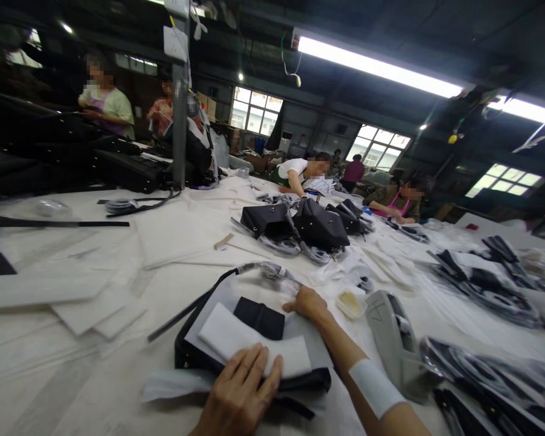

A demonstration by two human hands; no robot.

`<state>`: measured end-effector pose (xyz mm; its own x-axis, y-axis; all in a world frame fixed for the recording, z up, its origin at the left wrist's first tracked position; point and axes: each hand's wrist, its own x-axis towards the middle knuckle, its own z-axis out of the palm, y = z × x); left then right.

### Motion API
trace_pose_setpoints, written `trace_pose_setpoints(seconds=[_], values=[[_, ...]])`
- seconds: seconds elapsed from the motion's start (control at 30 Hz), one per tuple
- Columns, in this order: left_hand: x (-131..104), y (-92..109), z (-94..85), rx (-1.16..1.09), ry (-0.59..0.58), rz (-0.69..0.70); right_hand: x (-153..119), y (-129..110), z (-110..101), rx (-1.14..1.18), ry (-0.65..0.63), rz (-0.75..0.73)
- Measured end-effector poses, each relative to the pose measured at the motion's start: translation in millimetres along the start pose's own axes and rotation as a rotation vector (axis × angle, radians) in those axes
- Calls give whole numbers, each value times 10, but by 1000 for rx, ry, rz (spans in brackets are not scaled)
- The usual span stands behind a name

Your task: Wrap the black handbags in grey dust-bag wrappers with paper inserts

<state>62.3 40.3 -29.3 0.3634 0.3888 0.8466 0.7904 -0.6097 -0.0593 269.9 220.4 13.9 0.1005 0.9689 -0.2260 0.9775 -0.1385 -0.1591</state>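
Observation:
A black bag (180,348) lies on the table in front of me with white sheets on it. Across them rests a white foam pad (240,336), partly over a small black pouch-like piece (260,318). My left hand (243,387) presses on the pad's near edge, fingers stretched out. At the bag's far right side, my right hand (309,304) is curled, its thumb pointing left; what its fingers grip is hidden. Beside it runs a strap wrapped in clear plastic (272,272). A thin whitish sheet (177,384) sticks out at the near left.
A grey tape dispenser (393,345) stands right of my forearm, near a small yellowish tub (350,304). Black bags (320,227) sit farther back. White sheets (79,309) lie left, plastic-wrapped straps (485,375) right. A metal post (180,121) rises behind; several people work beyond.

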Motion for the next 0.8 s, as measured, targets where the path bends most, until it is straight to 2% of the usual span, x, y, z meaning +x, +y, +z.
trace_pose_setpoints(seconds=[0.23, 0.4, 0.57, 0.7, 0.8], values=[[-76, 142, 133, 100, -21, 24, 71, -9, 75, 248, -64, 16], [-73, 151, 120, 93, -13, 18, -21, 146, 82, 493, 51, -29], [-80, 151, 87, 138, -91, 65, -116, 260, -49, 816, 211, -75], [-96, 154, 100, 108, -47, 35, -288, 200, -209, 1012, 175, -194], [-108, 163, 119, 94, -55, 18, -493, 168, -290, 1073, 123, -281]])
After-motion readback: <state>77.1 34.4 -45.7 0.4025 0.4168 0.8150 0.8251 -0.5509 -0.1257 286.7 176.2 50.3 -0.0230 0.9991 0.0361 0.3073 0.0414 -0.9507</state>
